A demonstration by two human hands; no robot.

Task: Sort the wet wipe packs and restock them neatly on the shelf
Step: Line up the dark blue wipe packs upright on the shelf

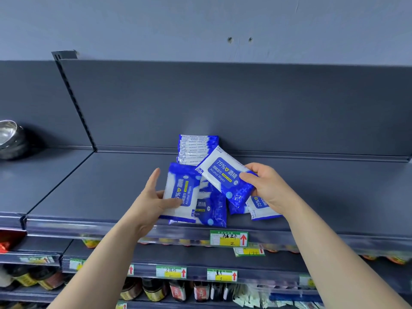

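Left hand (pixel 153 198) and right hand (pixel 266 188) grip packs (pixel 225 175) over half-hidden pile (pixel 211 211).

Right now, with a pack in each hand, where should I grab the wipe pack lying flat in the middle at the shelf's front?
Take the middle pack by its near right corner, coming from the front, thumb on top. That corner lies bare by the shelf lip. Farther back, the left pack in the left hand and the tilted pack in the right hand overlap it.
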